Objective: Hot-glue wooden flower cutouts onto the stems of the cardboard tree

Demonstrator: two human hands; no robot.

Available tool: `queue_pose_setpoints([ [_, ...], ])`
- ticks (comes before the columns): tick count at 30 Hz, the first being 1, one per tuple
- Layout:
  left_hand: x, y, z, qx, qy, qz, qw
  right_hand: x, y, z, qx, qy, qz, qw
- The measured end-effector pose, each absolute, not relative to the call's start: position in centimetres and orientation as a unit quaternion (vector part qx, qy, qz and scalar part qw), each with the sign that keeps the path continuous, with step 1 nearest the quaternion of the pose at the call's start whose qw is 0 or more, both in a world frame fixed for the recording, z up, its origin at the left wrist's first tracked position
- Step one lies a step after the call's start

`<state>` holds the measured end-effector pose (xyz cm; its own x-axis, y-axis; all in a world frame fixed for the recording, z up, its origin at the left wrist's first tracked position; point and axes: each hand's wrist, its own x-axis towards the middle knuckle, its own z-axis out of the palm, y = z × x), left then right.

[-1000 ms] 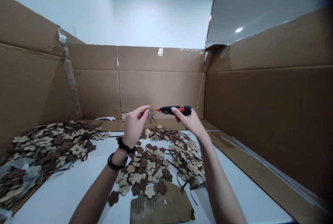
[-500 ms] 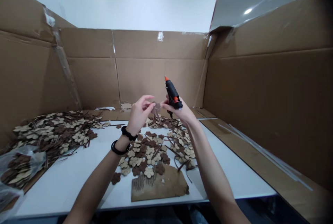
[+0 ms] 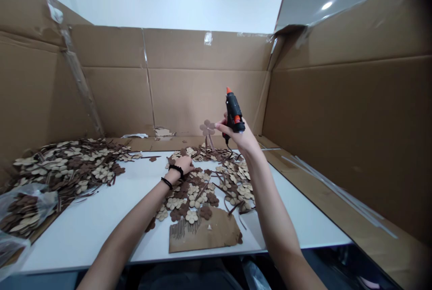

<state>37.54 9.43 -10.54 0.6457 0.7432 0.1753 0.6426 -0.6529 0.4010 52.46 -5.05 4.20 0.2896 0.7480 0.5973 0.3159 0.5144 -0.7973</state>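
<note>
My right hand (image 3: 241, 135) is closed around a black hot glue gun (image 3: 234, 109) whose orange tip points up. Between the thumb and fingers of that same hand is a brown flower cutout (image 3: 207, 128), with thin strips (image 3: 211, 142) hanging below it. Over the far part of the middle pile, my left hand (image 3: 183, 164) reaches down with curled fingers among the flower cutouts (image 3: 195, 193). Its fingertips are partly hidden, so anything in them does not show.
A cardboard piece (image 3: 209, 236) with glue marks lies at the table's front. A large heap of cutouts and strips (image 3: 77, 164) fills the left, beside a plastic bag (image 3: 30, 209). Clear glue sticks (image 3: 337, 195) lie on the right. Cardboard walls (image 3: 209, 83) surround the white table (image 3: 111, 218).
My left hand has let go of the flower cutout and moved down to the pile. My right hand, with the glue gun and the flower, has shifted slightly up and right.
</note>
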Motion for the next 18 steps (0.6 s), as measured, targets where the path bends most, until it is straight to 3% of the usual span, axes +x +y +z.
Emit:
queue_pose_setpoints([
  [7, 36.9, 10.7, -10.3, 0.858, 0.390, 0.209, 0.263, 52.8, -4.5, 3.8, -0.459, -0.583, 0.149, 0.653],
  [18, 33.7, 3.7, 2.5, 0.727, 0.253, 0.418, 0.482, 53.4, -2.7, 2.8, -0.470, -0.563, 0.092, 0.673],
])
